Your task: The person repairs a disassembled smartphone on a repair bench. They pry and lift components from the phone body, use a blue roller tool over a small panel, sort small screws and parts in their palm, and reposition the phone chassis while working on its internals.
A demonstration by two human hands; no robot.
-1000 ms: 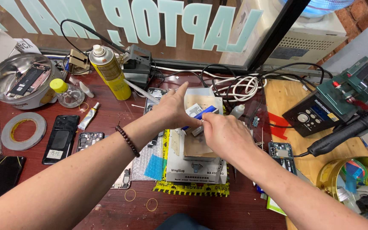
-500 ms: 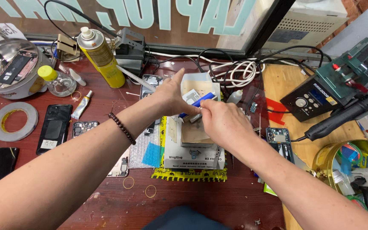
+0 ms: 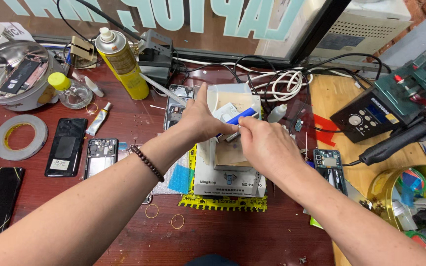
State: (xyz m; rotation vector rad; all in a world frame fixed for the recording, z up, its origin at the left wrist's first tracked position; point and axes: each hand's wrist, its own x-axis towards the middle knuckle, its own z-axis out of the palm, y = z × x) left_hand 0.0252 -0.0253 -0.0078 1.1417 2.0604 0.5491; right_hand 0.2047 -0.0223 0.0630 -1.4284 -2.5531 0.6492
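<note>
White tray (image 3: 232, 101) sits on a small white machine (image 3: 228, 180) mid-surface, just right of the yellow spray can (image 3: 122, 61) and the black phone (image 3: 66, 146). Left hand (image 3: 198, 120) grips the tray's near-left edge, thumb raised, fingers curled round it. Right hand (image 3: 265, 145) pinches a thin metal tool (image 3: 232, 136), fingers nearly closed, beside a blue card (image 3: 237, 118) in the tray.

A single head-worn camera looks steeply down and forward at the reddish tabletop (image 3: 124, 236), close above the white box (image 3: 229, 172) at centre, with the window (image 3: 213, 24) beyond it.
</note>
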